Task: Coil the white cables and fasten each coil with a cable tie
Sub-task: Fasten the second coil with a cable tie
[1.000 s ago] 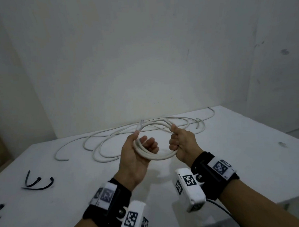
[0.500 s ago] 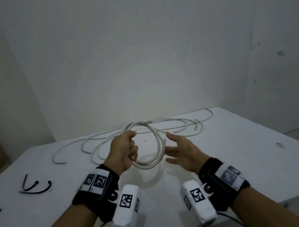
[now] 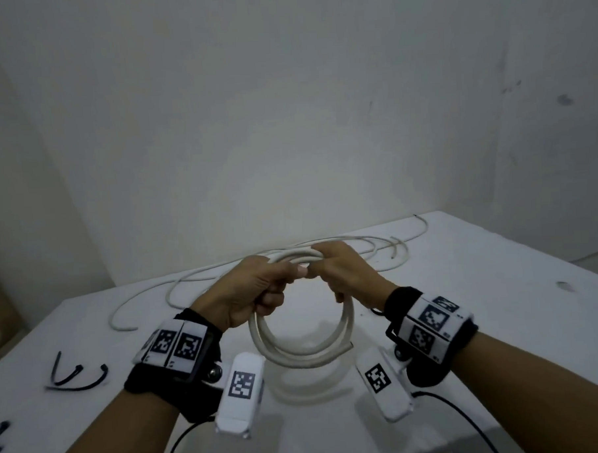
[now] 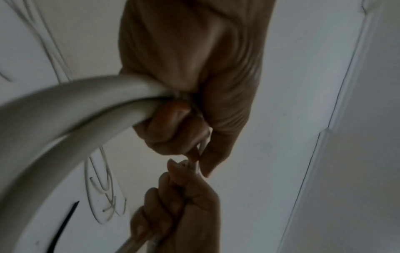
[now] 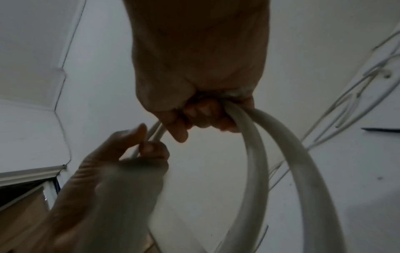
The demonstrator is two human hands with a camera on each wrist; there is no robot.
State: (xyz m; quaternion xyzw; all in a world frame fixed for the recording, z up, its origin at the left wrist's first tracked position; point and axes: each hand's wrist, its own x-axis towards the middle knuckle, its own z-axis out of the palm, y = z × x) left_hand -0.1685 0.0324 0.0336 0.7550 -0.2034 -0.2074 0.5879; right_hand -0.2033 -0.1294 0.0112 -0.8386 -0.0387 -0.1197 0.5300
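A white cable coil [image 3: 303, 349] of a few loops hangs above the white table [image 3: 466, 321] in the head view. My left hand [image 3: 249, 290] grips the coil's upper left. My right hand [image 3: 344, 275] grips its upper right, and the two thumbs nearly meet at the top. In the left wrist view my left hand [image 4: 186, 109] is curled round the thick cable [image 4: 71, 106]. In the right wrist view my right hand [image 5: 201, 106] clasps two cable loops [image 5: 281, 162]. Black cable ties [image 3: 74, 376] lie on the table at the left.
More loose white cables [image 3: 377, 247] sprawl across the back of the table against the wall [image 3: 286, 124]. Two more black ties [image 3: 0, 434] show at the left edge. The table's right edge [image 3: 549, 260] drops away.
My right hand was open beside the coil half a second ago and now grips it. Both hands have come together at the coil's top, and the coil hangs lower and rounder.
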